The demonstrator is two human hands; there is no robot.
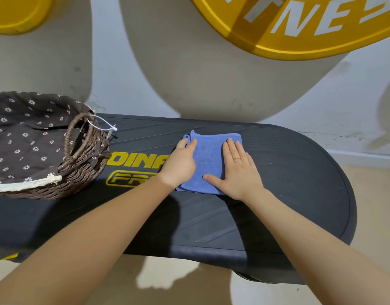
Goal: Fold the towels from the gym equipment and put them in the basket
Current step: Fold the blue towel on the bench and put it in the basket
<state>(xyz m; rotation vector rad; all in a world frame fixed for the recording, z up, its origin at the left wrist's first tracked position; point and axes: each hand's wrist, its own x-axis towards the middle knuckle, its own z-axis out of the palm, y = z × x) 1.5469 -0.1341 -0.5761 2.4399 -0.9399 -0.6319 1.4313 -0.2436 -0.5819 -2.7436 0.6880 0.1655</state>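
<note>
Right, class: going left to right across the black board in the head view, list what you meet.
basket → left hand → towel → right hand. Both hands rest on the towel.

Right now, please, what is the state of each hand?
Left hand: open, resting on the left edge of the folded blue towel.
Right hand: open, pressing flat on the towel.
</note>
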